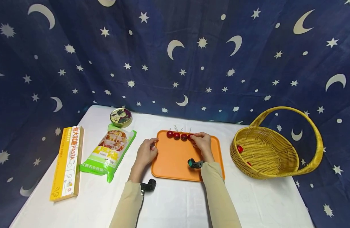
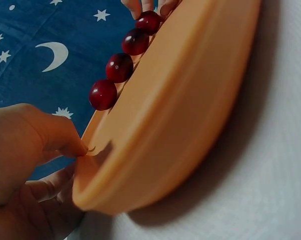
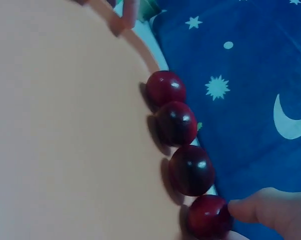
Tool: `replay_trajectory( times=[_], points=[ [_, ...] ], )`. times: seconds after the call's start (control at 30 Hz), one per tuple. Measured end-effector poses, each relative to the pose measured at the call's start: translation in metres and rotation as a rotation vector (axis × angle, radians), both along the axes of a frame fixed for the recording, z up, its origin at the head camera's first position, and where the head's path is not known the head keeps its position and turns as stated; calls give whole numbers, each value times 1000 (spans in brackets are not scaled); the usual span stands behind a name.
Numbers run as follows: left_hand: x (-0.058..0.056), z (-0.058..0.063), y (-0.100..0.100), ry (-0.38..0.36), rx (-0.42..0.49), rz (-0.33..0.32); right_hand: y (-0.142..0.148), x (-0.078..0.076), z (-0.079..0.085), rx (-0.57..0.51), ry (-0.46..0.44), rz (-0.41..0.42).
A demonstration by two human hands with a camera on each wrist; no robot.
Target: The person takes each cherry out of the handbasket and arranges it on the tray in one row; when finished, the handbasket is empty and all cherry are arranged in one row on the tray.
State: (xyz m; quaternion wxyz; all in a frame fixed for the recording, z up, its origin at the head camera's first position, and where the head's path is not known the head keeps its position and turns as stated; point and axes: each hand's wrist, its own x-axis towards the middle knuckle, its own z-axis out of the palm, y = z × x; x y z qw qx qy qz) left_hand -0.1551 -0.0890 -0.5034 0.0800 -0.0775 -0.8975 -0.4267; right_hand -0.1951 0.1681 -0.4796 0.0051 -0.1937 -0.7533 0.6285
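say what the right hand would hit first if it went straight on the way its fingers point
Probably the next cherry in the row: the right hand has its fingers on the end cherry, pointing left along the row. Their exact height is unclear.

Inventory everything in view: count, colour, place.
Tray: 1, orange, centre
Tray cherries: 4, dark red, row at far edge
Handled basket: 1, yellow, right
Basket cherries: 2 visible, red, inside left
Pasta box: 1, yellow and white, left
Food bag: 1, green and yellow, beside box
Round tin: 1, gold, behind bag
Tablecloth: 1, white, beneath
Starry backdrop: 1, blue, behind
Wrist cameras: 2, black, wrists
Sleeves: 2, beige, forearms
Left hand: 1, bare, pinching tray rim
Right hand: 1, bare, holding rightmost tray cherry
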Motion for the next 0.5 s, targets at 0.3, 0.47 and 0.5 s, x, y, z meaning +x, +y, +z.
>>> replay_trajectory(
  times=[0.3,0.47,0.5],
  points=[
    [0,0,2,4,-6,-7,8,3,7,24,-60,-8],
    [0,-1,2,-6,-9,8,21,4,18,40,-45,-6],
    [0,-1,2,-10,-11,9,24,5,22,47,-40,-8]
  ],
)
